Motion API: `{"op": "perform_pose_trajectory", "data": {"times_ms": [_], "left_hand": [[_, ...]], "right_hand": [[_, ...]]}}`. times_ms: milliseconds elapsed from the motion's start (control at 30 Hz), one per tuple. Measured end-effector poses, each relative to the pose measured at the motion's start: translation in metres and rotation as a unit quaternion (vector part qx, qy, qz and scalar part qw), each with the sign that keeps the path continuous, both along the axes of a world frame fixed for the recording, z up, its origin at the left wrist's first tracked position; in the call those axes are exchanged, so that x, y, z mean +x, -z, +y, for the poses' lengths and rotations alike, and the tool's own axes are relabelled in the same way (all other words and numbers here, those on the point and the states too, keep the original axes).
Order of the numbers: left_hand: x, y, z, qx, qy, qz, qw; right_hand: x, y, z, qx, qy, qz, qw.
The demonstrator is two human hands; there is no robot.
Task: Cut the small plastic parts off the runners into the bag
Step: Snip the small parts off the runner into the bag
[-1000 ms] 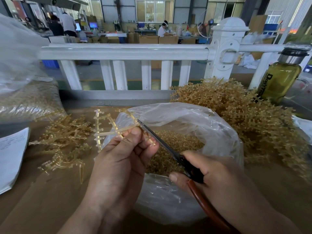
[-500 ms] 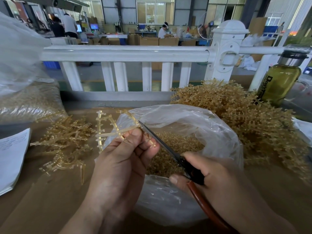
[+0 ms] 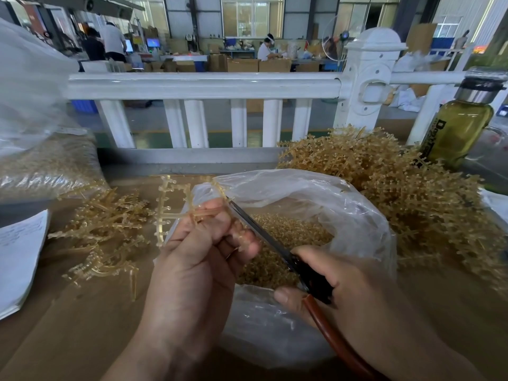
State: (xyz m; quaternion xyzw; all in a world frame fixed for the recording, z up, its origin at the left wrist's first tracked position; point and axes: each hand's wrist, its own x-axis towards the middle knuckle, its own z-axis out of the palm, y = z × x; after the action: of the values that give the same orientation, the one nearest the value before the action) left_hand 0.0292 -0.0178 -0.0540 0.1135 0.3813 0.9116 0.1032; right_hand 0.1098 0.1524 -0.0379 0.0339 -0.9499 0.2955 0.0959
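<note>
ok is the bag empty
No, the bag holds a heap of small parts.

Runner heap point(image 3: 412, 204) hems the bag point(image 3: 343, 215) rightward, loose runners point(image 3: 104, 232) leftward; bare tabletop point(image 3: 68, 339) gives passage nearer.

Green bottle point(image 3: 459, 130), white railing point(image 3: 203, 85), paper point(image 3: 19, 257)

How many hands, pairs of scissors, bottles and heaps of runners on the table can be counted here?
Hands: 2 (left hand, right hand)
Scissors: 1
Bottle: 1
Heaps of runners: 2 (left heap, right heap)
Total: 6
</note>
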Motion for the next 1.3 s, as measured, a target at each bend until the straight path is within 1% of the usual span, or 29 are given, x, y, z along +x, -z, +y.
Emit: {"op": "perform_pose_trajectory", "data": {"times_ms": [67,167,467,700,1300], "left_hand": [[0.0003,-0.0005,0.0016,-0.008,-0.020,0.008,1.000],[-0.0007,-0.0012,0.0024,-0.009,-0.047,-0.006,0.999],[-0.0009,-0.0001,0.0042,0.014,-0.023,-0.021,0.999],[0.0001,-0.0004,0.0055,0.026,-0.022,-0.036,0.999],[0.0002,-0.0006,0.0046,0.017,-0.019,-0.048,0.999]], "right_hand": [[0.0000,0.0001,-0.0004,0.005,-0.001,-0.002,1.000],[-0.0002,0.0006,-0.0012,0.011,-0.001,-0.005,1.000],[-0.0002,0.0026,-0.0030,-0.002,-0.010,0.015,1.000],[-0.0011,0.0023,-0.0032,0.019,-0.003,0.025,0.999],[-0.0018,0.0003,-0.0047,0.032,-0.007,0.025,0.999]]}}
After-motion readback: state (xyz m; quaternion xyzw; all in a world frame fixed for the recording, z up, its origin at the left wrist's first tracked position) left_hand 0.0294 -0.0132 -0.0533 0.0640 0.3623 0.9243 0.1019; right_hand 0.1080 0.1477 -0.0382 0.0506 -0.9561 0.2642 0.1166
